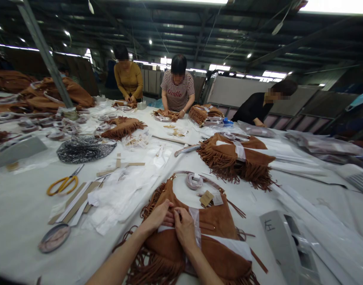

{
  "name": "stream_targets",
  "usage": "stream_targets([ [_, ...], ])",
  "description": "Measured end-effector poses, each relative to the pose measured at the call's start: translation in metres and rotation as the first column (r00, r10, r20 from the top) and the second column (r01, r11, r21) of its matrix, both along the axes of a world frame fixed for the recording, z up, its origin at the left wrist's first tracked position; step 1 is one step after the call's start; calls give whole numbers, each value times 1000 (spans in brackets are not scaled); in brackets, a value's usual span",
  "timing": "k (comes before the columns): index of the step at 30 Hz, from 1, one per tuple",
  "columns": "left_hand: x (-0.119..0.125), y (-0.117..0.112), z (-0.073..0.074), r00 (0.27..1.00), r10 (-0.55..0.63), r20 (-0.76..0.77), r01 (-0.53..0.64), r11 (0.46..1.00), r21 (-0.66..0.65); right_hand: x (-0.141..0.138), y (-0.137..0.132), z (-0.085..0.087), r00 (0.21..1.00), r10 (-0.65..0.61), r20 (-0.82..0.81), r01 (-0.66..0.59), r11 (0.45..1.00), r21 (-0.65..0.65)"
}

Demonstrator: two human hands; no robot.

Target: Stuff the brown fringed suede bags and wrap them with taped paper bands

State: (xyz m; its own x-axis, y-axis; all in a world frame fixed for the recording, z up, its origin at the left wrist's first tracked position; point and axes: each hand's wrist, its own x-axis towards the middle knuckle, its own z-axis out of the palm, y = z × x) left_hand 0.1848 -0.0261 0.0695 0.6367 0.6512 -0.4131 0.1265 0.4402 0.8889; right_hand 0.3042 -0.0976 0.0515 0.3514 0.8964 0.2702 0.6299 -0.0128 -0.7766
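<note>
A brown suede fringed bag [217,221] lies on the white table [21,209] right in front of me, wrapped with a clear plastic strip and carrying a tan tag [206,198]. My left hand [159,215] and my right hand [184,229] rest together on the middle of the bag. Both have their fingers curled and pinched on the white strip across the bag's front. A coiled strap [194,181] sits at the bag's top edge.
Yellow-handled scissors [63,184] lie at left, near card strips and white wrapping papers [122,198]. A second fringed bag [237,160] lies at right of centre. A grey box [284,241] stands at my right. Three people work across the table.
</note>
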Motion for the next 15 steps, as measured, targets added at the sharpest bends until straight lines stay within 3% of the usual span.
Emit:
stream_targets([
  [2,-6,-6,-1,990,135,-38,-126,974,190,2,-1,-4,998,-45,-43,46,999,17],
  [3,-10,-10,-1,978,200,-52,-174,931,321,3,-3,-5,996,-59,-68,61,998,23],
  [5,-22,-23,-3,954,289,-80,-193,797,573,3,-5,-5,991,-79,-110,82,996,22],
  [9,-48,-55,-17,902,386,-194,-24,492,870,0,-7,-3,989,-90,-115,91,996,4],
  [12,-56,-71,-38,860,439,-258,156,256,954,0,-5,-3,997,-71,-42,71,997,1],
  [15,-53,-70,-62,855,463,-234,238,50,970,5,-2,-9,995,-88,46,85,995,61],
])
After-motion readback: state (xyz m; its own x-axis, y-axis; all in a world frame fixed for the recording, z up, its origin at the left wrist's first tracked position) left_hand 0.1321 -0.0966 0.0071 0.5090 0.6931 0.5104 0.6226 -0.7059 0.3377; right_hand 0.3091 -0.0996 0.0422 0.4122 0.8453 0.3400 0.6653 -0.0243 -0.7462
